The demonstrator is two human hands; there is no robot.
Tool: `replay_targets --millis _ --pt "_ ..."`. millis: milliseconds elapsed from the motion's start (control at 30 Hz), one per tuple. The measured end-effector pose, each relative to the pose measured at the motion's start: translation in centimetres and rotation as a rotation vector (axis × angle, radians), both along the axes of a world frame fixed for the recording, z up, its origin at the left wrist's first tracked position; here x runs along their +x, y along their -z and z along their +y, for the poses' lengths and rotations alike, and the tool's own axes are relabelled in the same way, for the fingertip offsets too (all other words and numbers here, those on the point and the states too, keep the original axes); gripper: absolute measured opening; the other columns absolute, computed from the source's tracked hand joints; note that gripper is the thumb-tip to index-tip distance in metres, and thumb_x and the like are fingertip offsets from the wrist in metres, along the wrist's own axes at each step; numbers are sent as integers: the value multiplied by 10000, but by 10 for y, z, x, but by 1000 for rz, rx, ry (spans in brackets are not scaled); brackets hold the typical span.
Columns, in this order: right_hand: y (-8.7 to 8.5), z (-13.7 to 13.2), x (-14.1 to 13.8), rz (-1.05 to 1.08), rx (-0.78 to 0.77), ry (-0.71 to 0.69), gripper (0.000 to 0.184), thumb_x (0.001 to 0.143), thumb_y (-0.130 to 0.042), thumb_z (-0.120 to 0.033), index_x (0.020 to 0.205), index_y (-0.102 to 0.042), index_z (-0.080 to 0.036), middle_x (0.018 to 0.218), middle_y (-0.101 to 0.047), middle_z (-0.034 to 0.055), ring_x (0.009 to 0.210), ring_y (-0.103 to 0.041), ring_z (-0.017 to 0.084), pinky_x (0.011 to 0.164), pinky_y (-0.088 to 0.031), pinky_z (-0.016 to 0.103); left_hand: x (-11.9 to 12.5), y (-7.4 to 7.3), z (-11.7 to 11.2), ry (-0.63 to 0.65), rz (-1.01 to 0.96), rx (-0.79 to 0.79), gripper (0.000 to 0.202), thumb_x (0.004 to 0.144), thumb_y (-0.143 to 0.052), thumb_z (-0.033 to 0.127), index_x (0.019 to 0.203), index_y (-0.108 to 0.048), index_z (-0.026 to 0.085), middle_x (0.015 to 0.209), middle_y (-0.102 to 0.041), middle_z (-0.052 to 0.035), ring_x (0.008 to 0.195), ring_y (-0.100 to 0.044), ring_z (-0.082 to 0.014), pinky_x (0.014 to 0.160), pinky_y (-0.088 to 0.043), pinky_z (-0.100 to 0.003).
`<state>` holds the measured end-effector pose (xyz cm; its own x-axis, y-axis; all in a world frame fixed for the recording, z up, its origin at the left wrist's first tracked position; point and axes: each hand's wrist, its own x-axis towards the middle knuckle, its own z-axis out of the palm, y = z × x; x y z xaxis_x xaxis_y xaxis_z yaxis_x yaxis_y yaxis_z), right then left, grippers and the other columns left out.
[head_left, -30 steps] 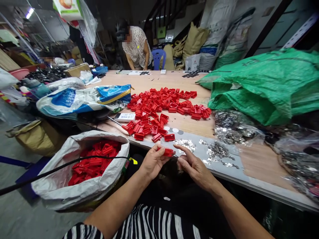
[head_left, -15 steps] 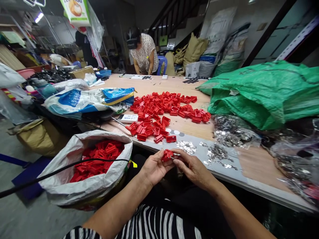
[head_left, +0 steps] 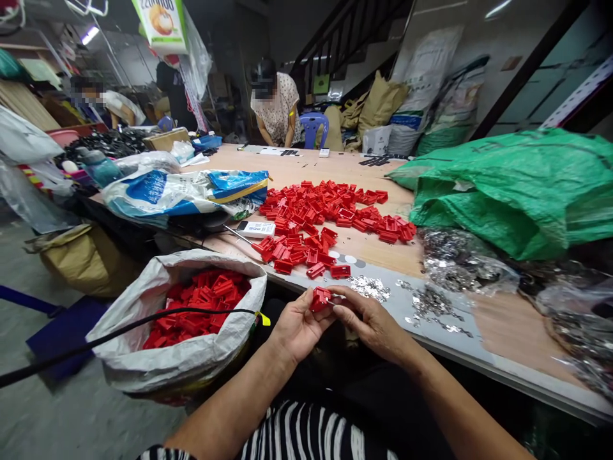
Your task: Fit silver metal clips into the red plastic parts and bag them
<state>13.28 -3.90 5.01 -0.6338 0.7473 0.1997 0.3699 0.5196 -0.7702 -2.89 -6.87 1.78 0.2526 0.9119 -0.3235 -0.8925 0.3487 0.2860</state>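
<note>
My left hand (head_left: 302, 327) pinches a small red plastic housing (head_left: 320, 299) between thumb and fingers, just in front of the table edge. My right hand (head_left: 371, 319) is closed at the housing's right side, its thumb and forefinger on a small silvery piece, mostly hidden, that touches the housing. Beyond my hands, many similar red plastic housings (head_left: 311, 217) lie heaped on the table. Close past my right hand are a pile of small shiny metal plates (head_left: 368, 288) and a darker pile of metal parts (head_left: 431, 303).
An open white sack (head_left: 112, 348) of red housings stands at my left, a black cable (head_left: 158, 314) crossing it. A screwdriver (head_left: 239, 236) and a white box (head_left: 256, 229) lie left of the heap. Green sacking (head_left: 502, 185) covers the right side. A co-worker (head_left: 276, 105) bends over the far end.
The view has shifted slightly, so the surroundings appear a little further right and lower. Both hands stay together at the red housing, which has turned slightly.
</note>
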Motion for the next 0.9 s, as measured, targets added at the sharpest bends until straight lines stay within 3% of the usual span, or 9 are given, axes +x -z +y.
replay_targets --millis 300,500,600,700,833,900 --pt "-2 2 -24 26 29 -7 249 982 -419 -339 1163 -559 -241 947 -668 41 837 -627 192 766 -479 283 -14 -3 -5 -83 -22 -7 227 933 -457 212 917 -649 92 864 -737 -89 825 -708 -172 960 -494 -380" --pt "1 7 -37 153 -161 11 406 987 -346 -461 822 -605 -196 695 -596 11 622 -561 155 581 -462 239 -20 2 -9 -85 -22 49 182 896 -534 228 915 -659 97 898 -739 -95 857 -706 -195 1009 -449 -433" --pt "2 6 -43 187 -177 -10 303 941 -469 -471 920 -603 -200 777 -601 12 699 -556 164 624 -454 243 -24 4 -11 -149 1 41 128 877 -564 228 876 -654 137 871 -731 -52 819 -696 -158 974 -472 -385" --pt "1 4 -51 176 -141 -1 222 872 -610 -407 966 -591 -206 718 -545 -24 631 -495 134 575 -406 220 -29 4 -14 -161 32 41 104 870 -575 254 834 -649 191 868 -718 -3 847 -673 -123 930 -486 -317" --pt "-6 4 -78 218 -38 1 185 860 -635 -347 951 -571 -199 680 -480 -49 580 -430 107 537 -354 203 -31 3 -17 -62 67 163 382 908 -416 496 884 -676 217 953 -704 -32 1063 -616 -175 974 -462 -364" --pt "-10 5 -101 250 20 6 202 845 -659 -342 958 -574 -198 737 -522 -36 631 -470 116 574 -373 205 -30 5 -18 -37 244 239 486 935 -309 479 841 -696 202 907 -697 -48 1035 -619 -163 937 -483 -323"
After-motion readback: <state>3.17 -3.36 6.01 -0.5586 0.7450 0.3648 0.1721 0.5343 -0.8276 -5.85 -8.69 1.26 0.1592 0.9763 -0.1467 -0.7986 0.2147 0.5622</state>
